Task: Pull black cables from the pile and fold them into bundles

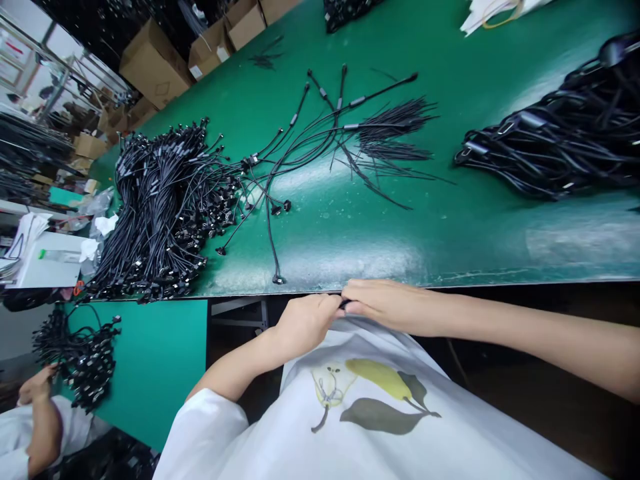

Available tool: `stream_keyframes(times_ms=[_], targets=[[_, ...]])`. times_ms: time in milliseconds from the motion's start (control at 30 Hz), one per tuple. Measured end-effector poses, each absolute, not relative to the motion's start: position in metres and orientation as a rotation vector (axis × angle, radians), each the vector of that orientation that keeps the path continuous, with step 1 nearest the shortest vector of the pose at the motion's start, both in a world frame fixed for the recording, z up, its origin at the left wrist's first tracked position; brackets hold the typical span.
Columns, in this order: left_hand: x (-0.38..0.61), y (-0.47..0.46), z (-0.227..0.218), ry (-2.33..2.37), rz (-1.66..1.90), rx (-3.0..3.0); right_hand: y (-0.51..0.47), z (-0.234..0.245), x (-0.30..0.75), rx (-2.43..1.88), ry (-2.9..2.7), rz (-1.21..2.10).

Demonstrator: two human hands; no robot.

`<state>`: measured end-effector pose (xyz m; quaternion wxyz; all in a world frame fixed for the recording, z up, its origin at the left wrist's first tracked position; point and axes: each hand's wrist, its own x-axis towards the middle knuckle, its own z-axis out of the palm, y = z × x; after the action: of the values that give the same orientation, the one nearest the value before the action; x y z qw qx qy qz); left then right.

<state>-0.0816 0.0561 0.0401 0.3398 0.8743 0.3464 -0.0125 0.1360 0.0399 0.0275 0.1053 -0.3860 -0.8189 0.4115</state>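
Left grip (305, 325) and right grip (385, 305) are held closed and are brought together just off the near edge of the green-topped counter (350, 247), above a white printed T-shirt (370, 400) worn by the person. A small black piece (345, 304), seemingly a cable end, is pinched between the fingertips of both grips; its exact form is hidden by the fingers and cannot be told. Beyond the hands, a loose fan of black cables (395, 130) is spread across the counter, with its thin wire ends splayed to the right and its connectors lying nearer the hands. A dense heap of black cable harnesses (160, 213) is piled to the left, touching the fan's connector ends, and a second coiled heap (560, 127) is laid at the far right. Cardboard boxes (155, 63) are stacked beyond the counter's far edge. At the lower left, a co-worker's hand (35, 387) is seen beside a further bundle of black cables (83, 360), which rests on a teal surface (155, 373); a white sleeve (30, 427) is visible on that arm.
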Motion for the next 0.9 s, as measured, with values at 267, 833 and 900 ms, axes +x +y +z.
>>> stream_keyframes(times_ms=[267, 833, 900], targets=[[-0.077, 0.059, 0.042, 0.877, -0.057, 2.369, 0.023, 0.021, 0.133, -1.256, -2.584, 0.461], [-0.068, 0.074, 0.033, 0.871, 0.485, 1.138, 0.079, 0.048, 0.187, -1.26, -2.0, 0.781], [-0.066, 0.081, 0.036, 0.876, 0.629, 0.96, 0.104, 0.03, 0.221, -1.551, -1.633, 0.507]])
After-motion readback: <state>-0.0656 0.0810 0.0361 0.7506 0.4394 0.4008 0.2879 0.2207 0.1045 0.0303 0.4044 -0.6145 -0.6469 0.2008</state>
